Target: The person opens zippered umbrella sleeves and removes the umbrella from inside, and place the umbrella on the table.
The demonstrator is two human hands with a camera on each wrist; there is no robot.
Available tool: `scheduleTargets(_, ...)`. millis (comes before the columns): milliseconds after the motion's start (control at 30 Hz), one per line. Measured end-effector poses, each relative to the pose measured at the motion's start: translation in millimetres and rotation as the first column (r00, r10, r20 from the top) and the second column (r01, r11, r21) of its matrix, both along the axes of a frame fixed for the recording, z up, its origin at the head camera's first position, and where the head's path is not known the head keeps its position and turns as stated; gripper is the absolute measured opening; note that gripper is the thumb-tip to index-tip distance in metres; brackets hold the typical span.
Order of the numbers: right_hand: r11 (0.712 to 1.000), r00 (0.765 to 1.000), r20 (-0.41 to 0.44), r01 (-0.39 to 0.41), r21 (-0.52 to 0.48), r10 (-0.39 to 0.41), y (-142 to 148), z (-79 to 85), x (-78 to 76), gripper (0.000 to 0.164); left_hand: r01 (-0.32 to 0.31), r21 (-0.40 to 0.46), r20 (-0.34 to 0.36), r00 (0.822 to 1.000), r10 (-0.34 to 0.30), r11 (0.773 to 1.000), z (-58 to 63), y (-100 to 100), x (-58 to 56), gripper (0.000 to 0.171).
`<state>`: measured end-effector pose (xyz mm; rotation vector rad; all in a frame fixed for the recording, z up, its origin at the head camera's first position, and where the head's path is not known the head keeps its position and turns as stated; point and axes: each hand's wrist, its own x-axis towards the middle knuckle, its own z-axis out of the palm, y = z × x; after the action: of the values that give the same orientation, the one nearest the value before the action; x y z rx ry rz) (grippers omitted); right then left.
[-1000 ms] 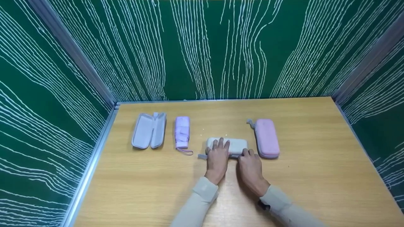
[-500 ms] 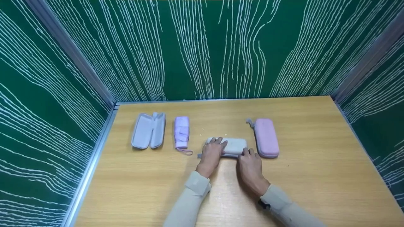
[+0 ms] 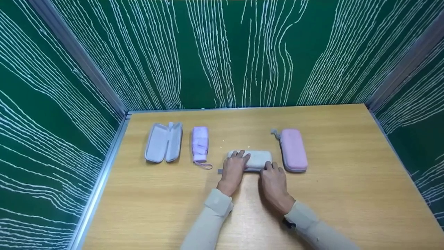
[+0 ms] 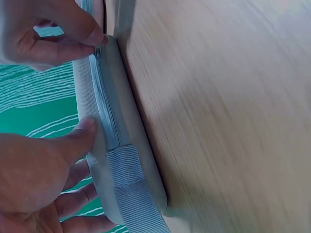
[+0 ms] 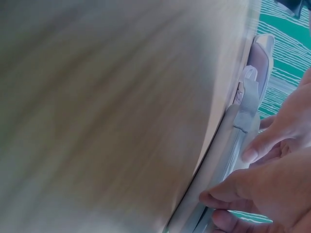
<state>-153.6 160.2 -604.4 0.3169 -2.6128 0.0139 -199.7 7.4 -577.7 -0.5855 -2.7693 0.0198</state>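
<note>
A pale, off-white zip case (image 3: 258, 159) lies lengthwise on the table, its zipper side facing me. Over its left end my left hand (image 3: 232, 172) holds it, thumb on the upper edge and fingers reaching across the top. At the right end my right hand (image 3: 275, 184) pinches the small zipper pull (image 4: 97, 51) between thumb and finger. The left wrist view shows the grey zipper band (image 4: 108, 104) running from there to a ribbed fabric tab (image 4: 135, 191). In the right wrist view that pull is hidden behind the fingers.
Right of the hands lies a pink zip case (image 3: 293, 150) with a grey strap. To the left are a folded lilac umbrella (image 3: 200, 142) with a wrist loop and an opened grey case (image 3: 158, 143). Green, white-lined walls (image 3: 242, 52) border the wooden table (image 3: 152, 208).
My left hand has slid left along the off-white case, towards its left end. My right hand stays at the case's right end.
</note>
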Motion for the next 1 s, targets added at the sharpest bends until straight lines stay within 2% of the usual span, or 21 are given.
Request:
scheduleTargets(133, 1.0, 0.999, -0.048, -0.013, -0.009, 0.013, -2.3, -0.4, -0.8, 0.014, -0.015, 0.017, 0.02, 1.0, 0.014, 1.0, -0.7, 0.7, 1.5, 0.034)
scheduleTargets(233, 1.0, 0.997, -0.069, -0.02, -0.013, 0.019, -4.0, 0.6, -0.8, 0.012, -0.002, 0.01, 0.046, 0.999, 0.001, 1.0, 0.5, -0.3, 0.5, 0.035)
scheduleTargets(333, 1.0, 0.998, -0.058, -0.016, -0.018, 0.015, -5.3, 1.4, -0.2, 0.011, 0.035, -0.002, 0.097, 0.995, -0.034, 0.999, 3.8, -3.8, -2.9, 0.037)
scheduleTargets(433, 1.0, 1.0, -0.028, -0.007, -0.018, 0.006, -6.1, 1.4, 0.4, 0.011, 0.075, 0.033, 0.169, 0.982, -0.079, 0.997, 8.2, -8.7, -6.8, 0.036)
scheduleTargets(533, 1.0, 1.0, -0.006, 0.0, -0.008, 0.0, -7.3, 0.8, 0.6, 0.011, 0.098, 0.091, 0.211, 0.971, -0.115, 0.991, 10.3, -12.6, -8.7, 0.035)
scheduleTargets(833, 1.0, 1.0, 0.003, -0.015, 0.014, 0.015, -12.8, 0.6, -1.8, 0.011, 0.11, 0.075, 0.16, 0.98, -0.121, 0.991, 9.7, -14.4, -8.6, 0.034)
scheduleTargets(900, 1.0, 1.0, 0.009, -0.016, 0.014, 0.016, -15.1, 0.9, -2.0, 0.01, 0.122, 0.073, 0.165, 0.977, -0.132, 0.99, 10.7, -15.2, -9.4, 0.034)
scheduleTargets(1000, 1.0, 1.0, 0.01, -0.013, 0.006, 0.013, -19.2, 0.9, -2.1, 0.009, 0.139, 0.115, 0.21, 0.964, -0.161, 0.984, 12.4, -17.9, -10.8, 0.034)
